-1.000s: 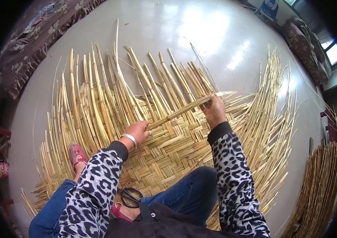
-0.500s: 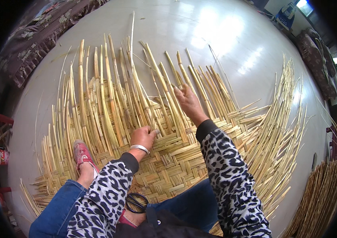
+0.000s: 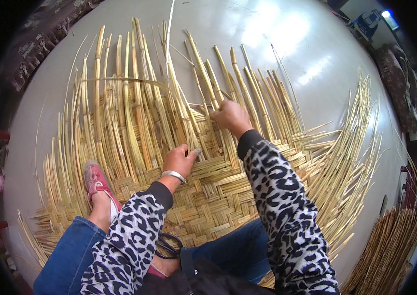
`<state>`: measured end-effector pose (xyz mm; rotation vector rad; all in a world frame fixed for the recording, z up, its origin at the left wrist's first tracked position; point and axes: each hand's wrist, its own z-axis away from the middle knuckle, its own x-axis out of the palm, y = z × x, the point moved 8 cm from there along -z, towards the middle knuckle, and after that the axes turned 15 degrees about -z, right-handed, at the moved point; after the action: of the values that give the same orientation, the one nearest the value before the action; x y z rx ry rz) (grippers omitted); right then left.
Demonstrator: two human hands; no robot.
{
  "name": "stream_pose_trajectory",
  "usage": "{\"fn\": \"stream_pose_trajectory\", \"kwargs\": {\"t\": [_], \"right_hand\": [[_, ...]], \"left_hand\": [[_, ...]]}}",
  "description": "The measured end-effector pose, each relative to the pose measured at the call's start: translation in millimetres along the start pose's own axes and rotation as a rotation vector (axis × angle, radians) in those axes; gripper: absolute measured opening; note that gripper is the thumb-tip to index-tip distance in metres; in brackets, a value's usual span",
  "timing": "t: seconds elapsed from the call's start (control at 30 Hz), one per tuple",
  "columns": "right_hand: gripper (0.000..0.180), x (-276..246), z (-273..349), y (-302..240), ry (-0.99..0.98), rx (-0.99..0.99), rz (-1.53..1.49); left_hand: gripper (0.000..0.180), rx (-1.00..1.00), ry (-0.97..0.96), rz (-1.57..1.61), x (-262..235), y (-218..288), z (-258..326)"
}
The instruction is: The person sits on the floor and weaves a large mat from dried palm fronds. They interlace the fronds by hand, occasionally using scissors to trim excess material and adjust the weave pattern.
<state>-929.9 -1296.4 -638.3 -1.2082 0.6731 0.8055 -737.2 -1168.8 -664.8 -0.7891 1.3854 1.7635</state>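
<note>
A partly woven mat (image 3: pixel 203 211) of flattened, straw-coloured reed strips lies on the floor before me, with long upright strips (image 3: pixel 132 103) fanning out from its far edge. My left hand (image 3: pixel 179 161), a silver bangle at its wrist, is closed on strips at the weaving edge, thumb to the right. Farther right and farther out, my right hand (image 3: pixel 233 118) is closed around a reed strip among the standing ends; its fingers partly hide the strip. A blurred strip (image 3: pixel 120 78) arcs across the upright ends on the left; where it ends is unclear.
My foot in a pink shoe (image 3: pixel 95 179) rests on the mat's left side. Black-handled scissors (image 3: pixel 169 245) lie by my other foot. Loose strips (image 3: pixel 348 162) spread along the right; a bundle of brown stalks (image 3: pixel 385 250) stands at the lower right. Patterned cloth (image 3: pixel 36 42) hangs far left.
My right hand has come slightly nearer and turned with its strip. A blurred strip now crosses the upright ends on the left. My left hand stays at the weaving edge; the view has shifted slightly.
</note>
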Motion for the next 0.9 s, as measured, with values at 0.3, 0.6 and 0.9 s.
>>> {"fn": "stream_pose_trajectory", "kwargs": {"t": [0.3, 0.6, 0.9], "right_hand": [[0.029, -5.7, -3.1, 25.6, -0.174, -0.02, -0.629], [0.027, -22.5, 21.6, 7.7, 0.062, -0.232, 0.122], [0.031, 1.9, 15.6, 5.8, -0.178, -0.147, -0.069]], "left_hand": [[0.04, 0.004, -0.101, -0.048, 4.0, 0.3, -3.1], [0.046, 0.029, -0.069, -0.041, 6.6, -2.7, -4.7], [0.045, 0.038, -0.071, -0.037, 9.2, -4.8, -5.6]]}}
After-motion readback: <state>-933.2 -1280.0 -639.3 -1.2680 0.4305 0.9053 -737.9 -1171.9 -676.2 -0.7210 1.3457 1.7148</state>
